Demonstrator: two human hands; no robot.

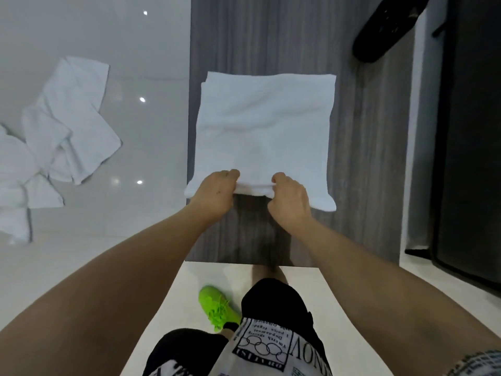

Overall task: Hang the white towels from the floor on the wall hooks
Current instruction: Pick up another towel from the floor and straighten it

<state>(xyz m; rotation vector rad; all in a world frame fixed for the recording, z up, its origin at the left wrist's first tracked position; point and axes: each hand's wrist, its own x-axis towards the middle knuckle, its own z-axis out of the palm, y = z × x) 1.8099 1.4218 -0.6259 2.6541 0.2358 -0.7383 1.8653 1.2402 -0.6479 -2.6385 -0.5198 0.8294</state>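
Item: one white towel (264, 126), folded flat, lying against a grey wood-grain panel (363, 158) directly ahead of the person; whether this panel is wall or floor surface cannot be told from the wide-angle view. Holders: the left hand (214, 195) and the right hand (291, 202) both grip the towel's near edge, close together near its middle, with fingers curled under the hem and thumbs on top, bunching the cloth slightly between them. Remaining stock: a loose heap of further white towels (54, 137) on the glossy pale tile floor (130, 213), well apart to the left, crumpled and overlapping, exact count not readable. Fittings: no wall hook is visible; a dark object (379, 31) at upper right is too indistinct to name. Also present: a dark door or cabinet (466, 158) at right, and a bright green shoe (217, 308) below. Step in hand, by judgement: one towel is picked out and held by its edge, not yet hung; the task is early, given the heap left over. Next move, by judgement: carry the gripped edge to a hook, with the hem gathered tightly enough to catch, then return for the heap.
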